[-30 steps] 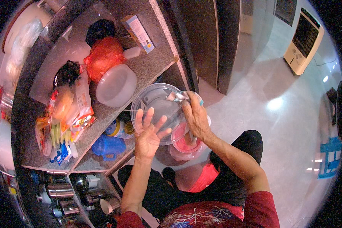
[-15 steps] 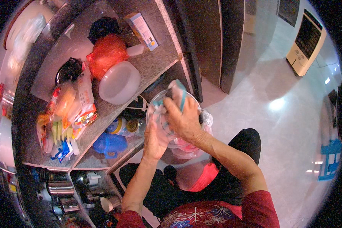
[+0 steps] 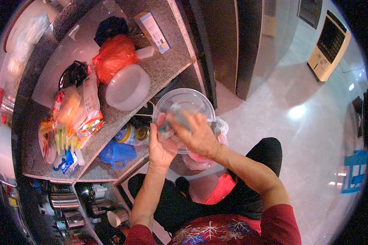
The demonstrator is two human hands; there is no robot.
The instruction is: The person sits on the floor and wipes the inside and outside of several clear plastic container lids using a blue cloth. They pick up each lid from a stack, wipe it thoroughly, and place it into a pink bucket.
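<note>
A round, clear plastic lid (image 3: 189, 97) rests in my left hand (image 3: 161, 149), whose thumb lies along its near left edge and whose fingers support it from below. Over the lid, my right hand (image 3: 199, 136) is closed on a pale cloth (image 3: 181, 116) with teal on it, pressed against the lid's surface. Motion smears the cloth and the right fingers. To the left, a translucent white bowl (image 3: 128, 87) sits at the edge of the stone shelf (image 3: 167, 65).
On the shelf lie a red plastic bag (image 3: 115, 57), a blue-and-white box (image 3: 152, 32) and several food packets (image 3: 84, 106). Below are a blue plastic jug (image 3: 117, 154) and a can (image 3: 129, 134). Metal pots (image 3: 65, 201) stand lower left. An air cooler (image 3: 328, 47) stands far right.
My right hand has swept the cloth from the lid's far part toward its near left part. The lid's far side now shows uncovered. My left hand has shifted slightly left.
</note>
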